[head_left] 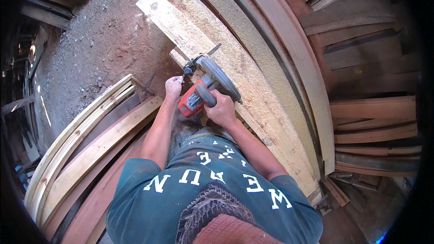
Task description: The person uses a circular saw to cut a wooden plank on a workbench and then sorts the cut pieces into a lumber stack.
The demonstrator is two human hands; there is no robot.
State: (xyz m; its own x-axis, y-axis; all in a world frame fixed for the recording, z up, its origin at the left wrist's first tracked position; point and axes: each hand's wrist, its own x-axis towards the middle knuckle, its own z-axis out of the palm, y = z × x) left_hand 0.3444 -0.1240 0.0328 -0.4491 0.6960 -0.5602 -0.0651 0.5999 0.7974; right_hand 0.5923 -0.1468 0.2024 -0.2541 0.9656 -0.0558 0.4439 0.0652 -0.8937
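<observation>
Circular saw (pixel 189 105), red-bodied, held at the left edge of a long pale plank (pixel 266 122).
Sawdust-strewn wood overlapped by the saw's round grey guard (pixel 220 79); rear handle (pixel 205 94) enclosed by the right hand (pixel 222 109), grip closed; small dark front fitting (pixel 190 67) pinched by the left hand (pixel 173 87), fingers curled.

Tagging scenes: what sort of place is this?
Probably a timber yard or woodworking shop: a red circular saw in the right hand, stacked planks at both sides, sawdust over the boards.
</observation>
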